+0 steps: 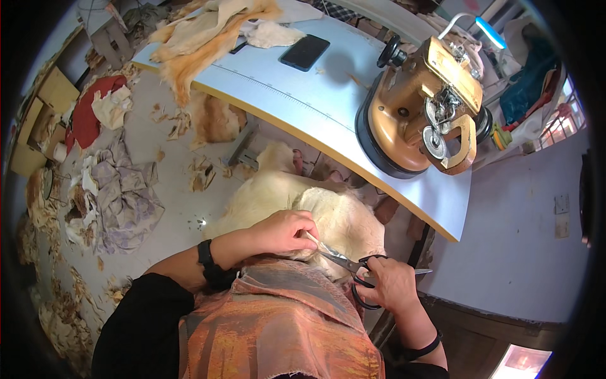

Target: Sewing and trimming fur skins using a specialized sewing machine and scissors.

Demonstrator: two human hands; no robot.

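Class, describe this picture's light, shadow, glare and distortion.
Head view: fisheye distortion bows the edge of the tabletop; darkness rings the frame. Same view: a soft shadow lies left of the sewing machine, a glare spot whitens the floor, scissors read clearly.

Littered floor (pixel 189 240), pale wall (pixel 524 234)

Floor light grey, left of the fingers (pixel 304 226), scraps (pixel 202 174) scattered. Wall right of them. Light-blue tabletop (pixel 265 88), yellow-edged, beyond them. Glowing lamp (pixel 491 33), barred window (pixel 562 126) farther off to their right.
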